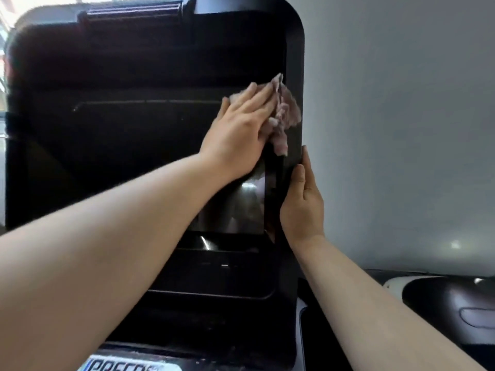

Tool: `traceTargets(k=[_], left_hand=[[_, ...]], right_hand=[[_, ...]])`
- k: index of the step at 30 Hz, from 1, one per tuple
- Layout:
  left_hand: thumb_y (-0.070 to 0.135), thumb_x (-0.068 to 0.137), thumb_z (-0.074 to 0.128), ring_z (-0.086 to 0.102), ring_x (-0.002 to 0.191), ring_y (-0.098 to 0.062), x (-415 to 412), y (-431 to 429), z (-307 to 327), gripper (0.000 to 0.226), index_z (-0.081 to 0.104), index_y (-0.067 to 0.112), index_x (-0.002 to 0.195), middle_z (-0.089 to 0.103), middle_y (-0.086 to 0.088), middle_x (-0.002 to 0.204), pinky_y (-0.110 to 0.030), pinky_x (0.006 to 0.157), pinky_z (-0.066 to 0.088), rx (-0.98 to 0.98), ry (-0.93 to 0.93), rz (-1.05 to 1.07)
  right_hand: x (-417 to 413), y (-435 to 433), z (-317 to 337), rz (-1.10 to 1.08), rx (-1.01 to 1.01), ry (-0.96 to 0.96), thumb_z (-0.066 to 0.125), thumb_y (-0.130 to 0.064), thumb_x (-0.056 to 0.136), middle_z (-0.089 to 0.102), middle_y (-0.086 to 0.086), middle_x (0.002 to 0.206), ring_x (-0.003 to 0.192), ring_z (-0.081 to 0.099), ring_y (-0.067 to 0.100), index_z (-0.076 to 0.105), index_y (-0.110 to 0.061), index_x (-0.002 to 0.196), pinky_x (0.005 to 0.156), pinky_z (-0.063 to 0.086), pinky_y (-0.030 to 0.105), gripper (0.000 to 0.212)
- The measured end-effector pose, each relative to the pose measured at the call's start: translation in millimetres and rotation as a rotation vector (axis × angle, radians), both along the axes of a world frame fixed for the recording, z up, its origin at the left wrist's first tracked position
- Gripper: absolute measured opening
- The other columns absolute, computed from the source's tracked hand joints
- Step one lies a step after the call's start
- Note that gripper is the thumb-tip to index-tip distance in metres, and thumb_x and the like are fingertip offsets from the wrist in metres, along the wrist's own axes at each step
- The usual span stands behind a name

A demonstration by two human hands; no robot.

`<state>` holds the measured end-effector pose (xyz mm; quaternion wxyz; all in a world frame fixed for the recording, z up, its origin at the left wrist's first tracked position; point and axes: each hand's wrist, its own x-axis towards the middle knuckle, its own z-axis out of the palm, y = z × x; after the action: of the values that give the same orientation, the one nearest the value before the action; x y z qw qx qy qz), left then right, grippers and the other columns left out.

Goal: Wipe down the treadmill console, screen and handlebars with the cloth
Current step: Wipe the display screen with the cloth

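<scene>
The treadmill's black console (150, 57) fills most of the view, with its dark glossy screen (128, 145) in the middle. My left hand (241, 129) lies flat with straight fingers on a pinkish cloth (286, 113) and presses it against the screen's upper right part, near the frame. My right hand (302, 204) holds the console's right edge (296, 76), thumb on the front and fingers behind it. The handlebars are out of view.
A grey wall (401, 129) stands to the right of the console. At the lower right lies a black and white rounded machine part (450, 298). A label with lettering (126, 366) shows at the bottom edge below the console.
</scene>
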<state>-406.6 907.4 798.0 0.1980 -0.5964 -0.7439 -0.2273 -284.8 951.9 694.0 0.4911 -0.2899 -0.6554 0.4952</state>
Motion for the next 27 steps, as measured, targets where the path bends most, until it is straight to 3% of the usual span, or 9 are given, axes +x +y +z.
traceTargets(k=[3,5,7,9,12,17,22,27], left_hand=[[0.03,0.103,0.032,0.004,0.147,-0.011,-3.3,11.6,16.9,0.048,0.027,0.029,0.15,0.017,0.016,0.158,-0.039,0.119,-0.002,0.067,0.024,0.118],[0.03,0.101,0.034,0.01,0.147,-0.011,5.5,10.0,5.8,0.046,0.034,0.03,0.147,0.024,0.015,0.156,-0.035,0.118,0.002,0.143,0.059,0.152],[0.03,0.098,0.036,0.019,0.145,-0.012,13.1,-6.3,-20.0,0.045,0.044,0.025,0.142,0.033,0.01,0.153,-0.034,0.117,0.011,0.164,0.095,0.078],[0.031,0.097,0.036,0.03,0.141,-0.014,9.3,-28.1,-42.6,0.045,0.051,0.019,0.138,0.042,0.004,0.148,-0.036,0.115,0.021,0.109,0.165,-0.043],[0.032,0.095,0.037,0.034,0.138,-0.013,-16.9,-31.3,-31.7,0.046,0.053,0.02,0.136,0.046,0.004,0.145,-0.036,0.114,0.018,0.006,0.273,-0.164],[0.045,0.091,0.019,0.02,0.143,-0.003,-32.8,10.4,23.2,0.057,0.042,0.033,0.143,0.034,0.018,0.151,-0.036,0.117,0.006,0.054,0.148,-0.084],[0.037,0.097,0.034,0.029,0.139,-0.013,-45.2,35.6,45.7,0.045,0.046,0.033,0.14,0.038,0.013,0.147,-0.036,0.114,0.014,0.165,0.171,-0.009],[0.033,0.098,0.04,0.022,0.141,-0.011,-53.8,20.5,46.5,0.045,0.039,0.035,0.143,0.033,0.017,0.15,-0.044,0.117,0.005,0.13,0.111,0.043]], right_hand=[[-0.1,-2.2,2.5,-0.036,0.042,-0.086,0.025,-0.034,0.104,0.042,-0.024,0.142,0.12,0.038,-0.014,0.029,-0.038,0.148,0.089,0.026,-0.007,0.045],[-0.9,0.0,9.1,-0.064,0.135,-0.182,0.022,-0.036,0.103,0.044,-0.016,0.144,0.129,0.042,0.003,0.029,-0.035,0.148,0.103,0.034,0.013,0.046],[-5.2,8.7,25.0,-0.084,0.215,-0.21,0.022,-0.036,0.102,0.05,-0.014,0.137,0.127,0.047,0.014,0.036,-0.029,0.143,0.103,0.04,0.03,0.045],[-17.2,19.3,50.0,-0.112,0.19,-0.188,0.023,-0.033,0.103,0.053,-0.007,0.136,0.127,0.048,0.018,0.041,-0.022,0.142,0.104,0.038,0.03,0.044],[-38.8,25.7,80.4,-0.185,0.082,-0.182,0.021,-0.034,0.104,0.049,0.002,0.143,0.131,0.045,0.021,0.037,-0.017,0.145,0.105,0.033,0.029,0.047],[-44.7,18.8,81.7,-0.274,0.041,-0.166,0.02,-0.037,0.104,0.047,-0.004,0.144,0.131,0.044,0.019,0.036,-0.024,0.145,0.099,0.034,0.027,0.046],[-47.6,17.4,76.8,-0.296,0.101,-0.164,0.02,-0.042,0.102,0.05,-0.005,0.141,0.128,0.047,0.019,0.037,-0.025,0.144,0.103,0.04,0.037,0.048],[-48.8,23.3,88.8,-0.264,0.136,-0.182,0.021,-0.043,0.101,0.039,-0.001,0.15,0.137,0.036,0.019,0.03,-0.021,0.148,0.113,0.029,0.035,0.053]])
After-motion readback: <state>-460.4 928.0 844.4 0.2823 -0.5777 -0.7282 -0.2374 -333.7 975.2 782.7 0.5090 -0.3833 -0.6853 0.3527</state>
